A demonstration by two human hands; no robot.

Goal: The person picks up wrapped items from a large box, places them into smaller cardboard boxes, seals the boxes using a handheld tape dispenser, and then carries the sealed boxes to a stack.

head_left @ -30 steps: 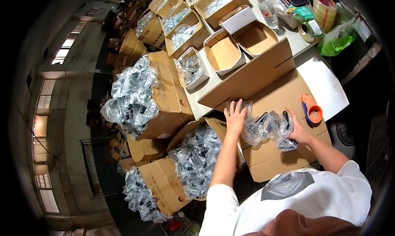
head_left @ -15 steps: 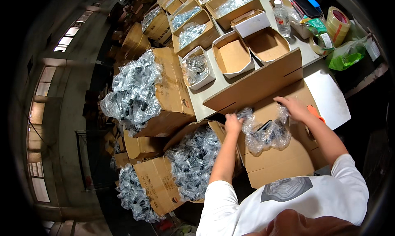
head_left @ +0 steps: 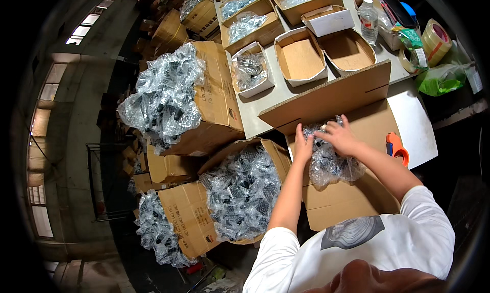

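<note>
A clear bubble-wrap bundle with dark parts inside [head_left: 333, 165] lies on a flat brown cardboard sheet [head_left: 352, 191] in front of me. My left hand [head_left: 304, 146] presses against the bundle's left side. My right hand [head_left: 338, 136] rests on its top, fingers curled into the plastic. An orange tape cutter [head_left: 395, 147] lies on the cardboard to the right of my right forearm.
A raised cardboard flap [head_left: 326, 100] stands beyond my hands. Behind it are open trays [head_left: 301, 59], one small box of wrapped parts [head_left: 250, 71], a water bottle [head_left: 368, 20] and tape rolls [head_left: 434, 37]. Large cartons of wrapped parts [head_left: 240, 191] [head_left: 173, 96] stand at left.
My right hand has come in from the right side of the cardboard onto the top of the bundle. My left hand stayed at the bundle's left edge.
</note>
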